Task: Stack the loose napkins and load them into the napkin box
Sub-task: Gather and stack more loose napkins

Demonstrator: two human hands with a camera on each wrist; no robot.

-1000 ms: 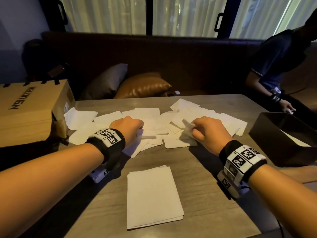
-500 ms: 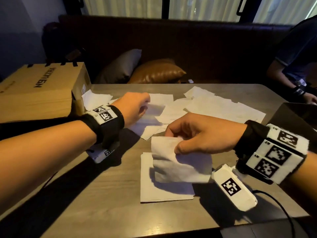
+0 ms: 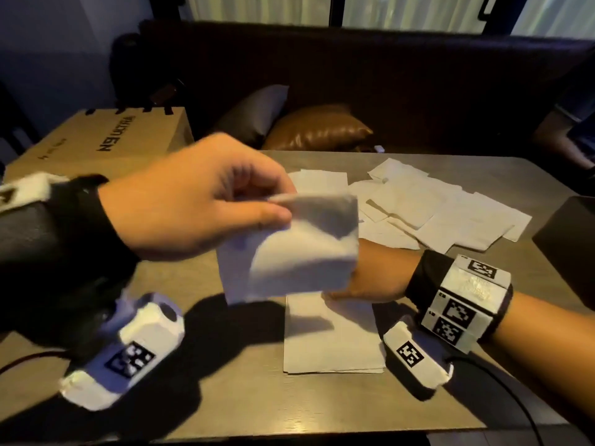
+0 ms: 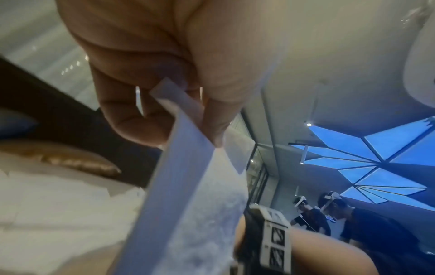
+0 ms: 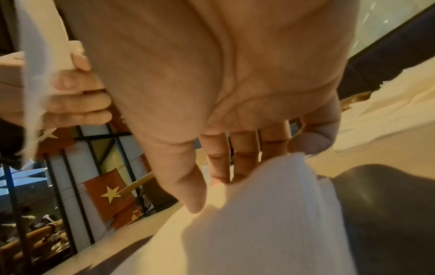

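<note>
Thumb and curled fingers of the left hand (image 3: 193,201) are pinching the top edge of a limp white paper napkin (image 3: 289,252), dangling above the neat white napkin stack (image 3: 331,342) on the grey wooden table (image 3: 257,397). The right hand (image 3: 376,272) is lying flat, fingers straight, on that stack. The dangling sheet risks landing skewed or folded. Half a second ago the right hand was carrying a napkin; now the left is. The dark napkin box (image 3: 570,233) is waiting at right, beyond the loose scattered napkins (image 3: 450,214).
</note>
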